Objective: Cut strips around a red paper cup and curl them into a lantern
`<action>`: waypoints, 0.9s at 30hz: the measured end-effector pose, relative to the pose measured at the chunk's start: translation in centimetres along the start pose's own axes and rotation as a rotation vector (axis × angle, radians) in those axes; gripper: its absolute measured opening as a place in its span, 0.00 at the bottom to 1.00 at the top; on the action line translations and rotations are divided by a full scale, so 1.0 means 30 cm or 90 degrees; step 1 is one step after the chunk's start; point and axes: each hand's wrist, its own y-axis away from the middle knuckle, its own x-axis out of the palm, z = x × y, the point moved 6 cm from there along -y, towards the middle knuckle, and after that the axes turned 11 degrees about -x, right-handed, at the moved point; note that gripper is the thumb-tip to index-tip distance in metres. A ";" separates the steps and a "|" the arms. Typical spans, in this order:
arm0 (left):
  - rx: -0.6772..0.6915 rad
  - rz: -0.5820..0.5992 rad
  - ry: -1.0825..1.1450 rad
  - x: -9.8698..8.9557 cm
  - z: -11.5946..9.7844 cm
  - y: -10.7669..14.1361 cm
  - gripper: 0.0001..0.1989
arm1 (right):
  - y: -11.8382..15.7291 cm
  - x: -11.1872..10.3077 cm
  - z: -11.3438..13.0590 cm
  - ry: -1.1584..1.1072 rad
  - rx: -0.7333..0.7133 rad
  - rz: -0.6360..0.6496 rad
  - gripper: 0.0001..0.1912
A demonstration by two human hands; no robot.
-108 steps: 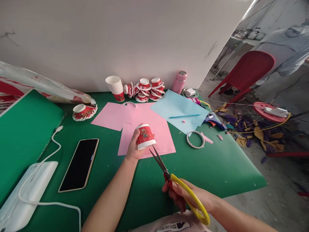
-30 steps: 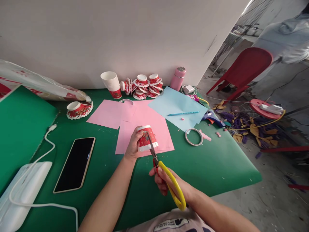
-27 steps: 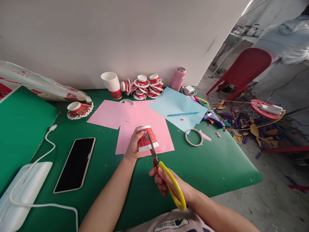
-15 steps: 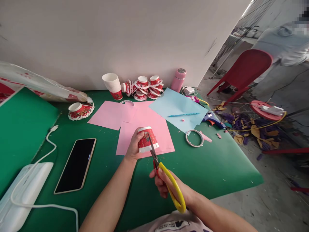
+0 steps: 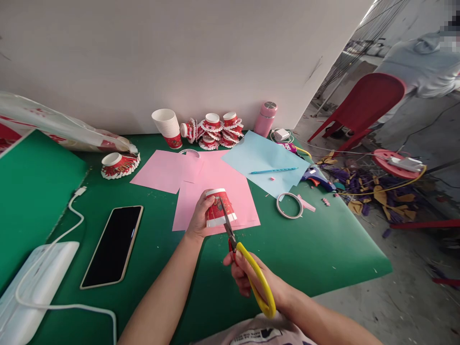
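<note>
Your left hand (image 5: 200,215) holds a red cup (image 5: 214,209); your right hand (image 5: 269,276) grips scissors (image 5: 252,261), one blade (image 5: 225,213) lying over the cup.

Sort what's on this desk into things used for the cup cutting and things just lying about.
Likely part of it:
red cup, in the left hand
scissors, in the right hand
stacked cups
fringed cups

Apparently just lying about:
phone
pink flask
blue pencil
white charger
</note>
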 end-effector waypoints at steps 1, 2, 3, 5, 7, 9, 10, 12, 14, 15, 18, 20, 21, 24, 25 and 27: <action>-0.001 0.003 -0.001 0.001 0.000 0.000 0.12 | 0.002 0.001 0.001 0.000 0.000 -0.001 0.33; -0.001 0.005 -0.003 0.002 0.000 0.000 0.12 | 0.003 0.001 0.002 0.001 0.000 -0.002 0.33; 0.000 0.006 -0.006 0.002 0.000 0.000 0.12 | 0.004 0.002 0.004 0.001 -0.001 -0.002 0.33; -0.001 0.004 -0.010 0.000 0.001 -0.001 0.13 | 0.005 0.002 0.004 0.000 -0.002 -0.003 0.33; -0.005 -0.003 -0.007 -0.003 0.002 -0.002 0.13 | 0.005 0.000 0.002 0.003 -0.003 -0.009 0.34; -0.008 -0.008 -0.005 -0.005 0.003 -0.003 0.13 | 0.004 -0.001 -0.001 0.008 -0.004 -0.013 0.36; -0.006 -0.010 -0.005 -0.006 0.002 -0.003 0.13 | 0.003 -0.002 -0.002 0.011 -0.006 -0.014 0.36; -0.002 -0.011 -0.007 -0.005 0.001 -0.002 0.13 | 0.003 -0.001 -0.002 0.013 -0.013 -0.014 0.35; -0.002 -0.009 -0.009 -0.003 0.000 -0.002 0.13 | 0.003 0.000 -0.001 0.016 -0.018 -0.014 0.35; -0.002 -0.006 -0.008 -0.002 0.000 -0.002 0.13 | 0.004 0.000 -0.001 0.019 -0.018 -0.014 0.35; 0.000 0.004 -0.003 0.002 0.000 -0.001 0.13 | 0.005 0.000 -0.001 0.028 -0.024 -0.012 0.34; -0.003 0.006 0.004 0.003 0.001 -0.001 0.13 | 0.004 -0.002 0.002 0.039 -0.038 -0.014 0.33; -0.005 0.007 0.008 0.003 0.002 -0.002 0.14 | 0.003 -0.004 0.004 0.045 -0.047 -0.017 0.33; -0.011 0.008 0.024 0.003 0.004 -0.002 0.14 | 0.002 -0.007 0.006 0.057 -0.059 -0.022 0.34; -0.012 0.007 0.028 0.003 0.004 -0.003 0.13 | 0.001 -0.008 0.005 0.058 -0.059 -0.021 0.34; -0.013 0.003 0.032 0.002 0.005 -0.003 0.13 | 0.000 -0.007 0.002 0.058 -0.061 -0.016 0.34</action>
